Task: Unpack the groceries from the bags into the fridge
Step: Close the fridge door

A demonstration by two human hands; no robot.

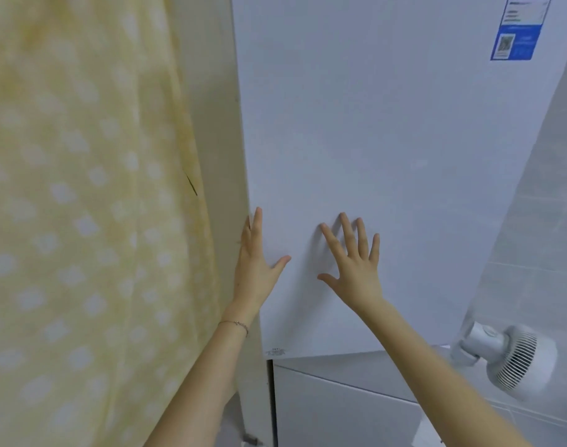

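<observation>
pressing flat, both hands are spread wide and empty on the white fridge door (pixel 388 140): left hand (pixel 254 266) at its left edge, fingers over the rim, right hand (pixel 356 269) just beside. a yellow curtain (pixel 82 188) crowds the left; a small fan (pixel 514 359) sits lower right.

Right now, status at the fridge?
Both hands open, empty: left hand at door edge, right hand flat on fridge door. Door shut. No groceries in view. Fan right, clear.
</observation>
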